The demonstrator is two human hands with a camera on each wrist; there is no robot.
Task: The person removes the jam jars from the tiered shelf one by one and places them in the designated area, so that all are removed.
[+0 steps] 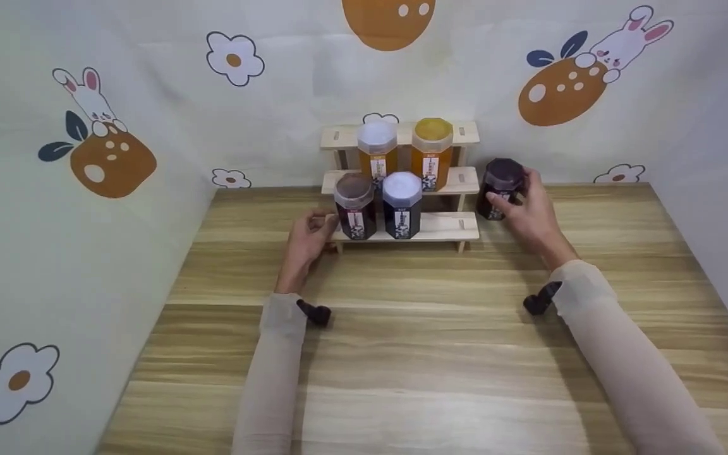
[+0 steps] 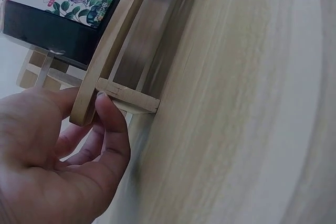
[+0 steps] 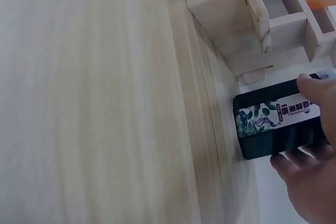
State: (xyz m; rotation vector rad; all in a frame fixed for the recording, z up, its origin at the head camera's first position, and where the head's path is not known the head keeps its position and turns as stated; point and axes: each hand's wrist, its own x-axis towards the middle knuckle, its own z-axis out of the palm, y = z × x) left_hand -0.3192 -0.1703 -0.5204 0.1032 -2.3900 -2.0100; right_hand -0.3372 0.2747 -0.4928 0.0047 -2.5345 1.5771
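Observation:
My right hand (image 1: 534, 212) grips a dark, dark-lidded jar (image 1: 502, 189) just right of a three-step wooden rack (image 1: 443, 226). In the right wrist view the jar (image 3: 278, 119) shows a white label with leaves; whether its base touches the table I cannot tell. At the rack's left end, my left hand (image 1: 307, 243) pinches the end of the lowest step (image 2: 86, 98) between thumb and fingers. On that step stand a dark red jar (image 1: 355, 208) and a black jar with a white lid (image 1: 402, 208). Behind them are a white-lidded amber jar (image 1: 377, 142) and a yellow-lidded amber jar (image 1: 432, 151).
The rack stands near the back of a wood-grain table (image 1: 402, 354). A pale printed cloth (image 1: 301, 95) with rabbits, fruit and flowers hangs behind and at both sides. Small black devices (image 1: 316, 313) are strapped at both sleeve cuffs.

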